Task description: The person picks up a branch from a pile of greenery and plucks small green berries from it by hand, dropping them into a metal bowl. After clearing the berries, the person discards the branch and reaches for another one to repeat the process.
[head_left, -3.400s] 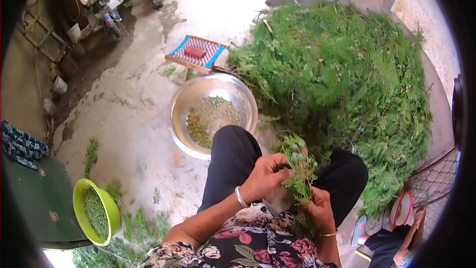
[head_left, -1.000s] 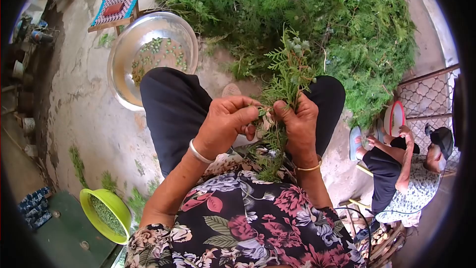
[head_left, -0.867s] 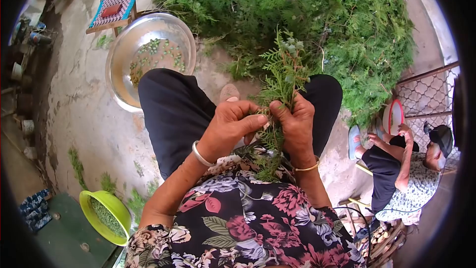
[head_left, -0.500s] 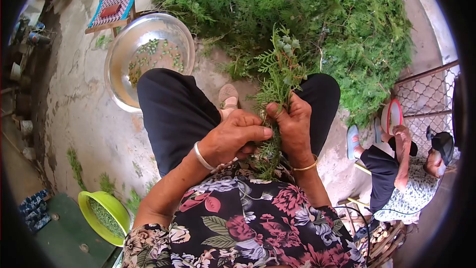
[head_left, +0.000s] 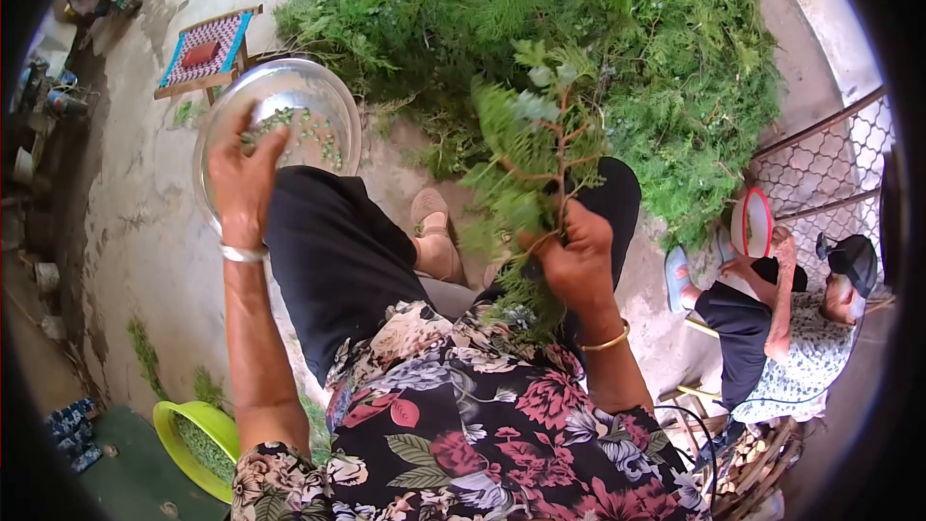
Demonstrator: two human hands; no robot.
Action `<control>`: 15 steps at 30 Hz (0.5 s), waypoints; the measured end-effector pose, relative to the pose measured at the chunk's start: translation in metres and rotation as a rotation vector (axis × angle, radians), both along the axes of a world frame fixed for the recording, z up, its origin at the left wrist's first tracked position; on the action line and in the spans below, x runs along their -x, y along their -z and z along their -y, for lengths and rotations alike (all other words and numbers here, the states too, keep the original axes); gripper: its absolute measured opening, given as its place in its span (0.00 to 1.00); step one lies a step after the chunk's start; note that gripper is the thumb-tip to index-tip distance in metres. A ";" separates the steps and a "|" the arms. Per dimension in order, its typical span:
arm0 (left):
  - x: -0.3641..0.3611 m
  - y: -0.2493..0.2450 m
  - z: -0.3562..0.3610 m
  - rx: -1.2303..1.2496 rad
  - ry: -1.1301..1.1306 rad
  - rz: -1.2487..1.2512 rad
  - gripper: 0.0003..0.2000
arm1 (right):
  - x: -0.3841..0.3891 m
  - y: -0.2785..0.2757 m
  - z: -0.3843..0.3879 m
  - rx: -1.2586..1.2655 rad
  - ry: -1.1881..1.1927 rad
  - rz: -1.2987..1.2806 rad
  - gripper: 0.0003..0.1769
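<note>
My right hand (head_left: 579, 256) is closed around the stem of an arborvitae branch (head_left: 559, 140), held upright above my lap. The branch has flat green sprays and pale bluish cones, and part of it is blurred. Over the near left rim of a wide metal basin (head_left: 349, 101) hovers my left hand (head_left: 246, 169), thumb and fingers apart, holding nothing that I can see. Small green cones (head_left: 313, 130) lie scattered in the basin; my left hand and knee hide part of it.
A large heap of cut evergreen branches (head_left: 666, 68) lies ahead. Beside the basin stands a woven stool (head_left: 217, 43) with a red block on it. A yellow-green bowl (head_left: 169, 425) is at lower left. On the right another person (head_left: 801, 328) sits near a red-rimmed bowl (head_left: 769, 222).
My left hand has left the branch and swung out to the left, over the basin, its fingers parting. My right hand still grips the branch, which has tilted and shows more bare stem.
</note>
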State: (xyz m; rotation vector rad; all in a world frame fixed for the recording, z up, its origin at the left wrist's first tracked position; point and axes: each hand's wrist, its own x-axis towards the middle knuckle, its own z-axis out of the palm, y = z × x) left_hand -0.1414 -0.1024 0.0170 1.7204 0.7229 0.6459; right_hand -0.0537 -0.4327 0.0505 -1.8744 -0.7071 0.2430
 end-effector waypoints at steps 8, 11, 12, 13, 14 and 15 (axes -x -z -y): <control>0.012 -0.058 0.053 -0.343 -0.150 0.079 0.16 | 0.015 0.031 -0.001 0.163 -0.078 0.355 0.10; 0.008 -0.061 0.094 -0.081 0.209 0.247 0.14 | 0.017 0.034 -0.003 0.212 -0.132 0.434 0.11; 0.005 -0.060 0.101 -0.044 0.321 0.208 0.14 | 0.019 0.034 -0.003 0.210 -0.141 0.433 0.11; -0.001 -0.057 0.104 -0.201 0.425 0.163 0.16 | 0.021 0.034 -0.004 0.222 -0.147 0.448 0.12; -0.007 -0.053 0.105 -0.359 0.531 0.117 0.19 | 0.022 0.034 -0.003 0.234 -0.149 0.464 0.12; -0.009 -0.046 0.107 -0.361 0.529 0.116 0.19 | 0.023 0.035 -0.001 0.231 -0.150 0.464 0.12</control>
